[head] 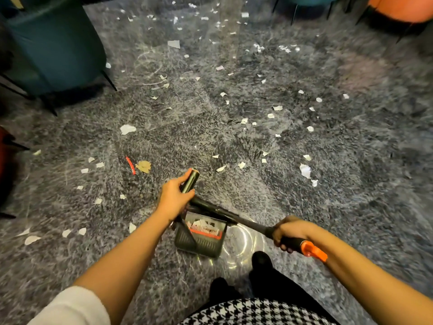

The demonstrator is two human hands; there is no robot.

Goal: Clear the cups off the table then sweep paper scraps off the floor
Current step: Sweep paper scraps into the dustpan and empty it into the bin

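Plainly the sweeping is early: the floor carries scraps all across, from beside the chairs down to the shoes. Only a few scraps lie in the dustpan, which sits on the floor just ahead of the shoes. The left hand curls round the dustpan's upright handle; the right hand grips the broom near its orange end. No table or cups show, so that part cannot be judged. The broom's head is hard to make out behind the left hand, and blur smears the far scraps.
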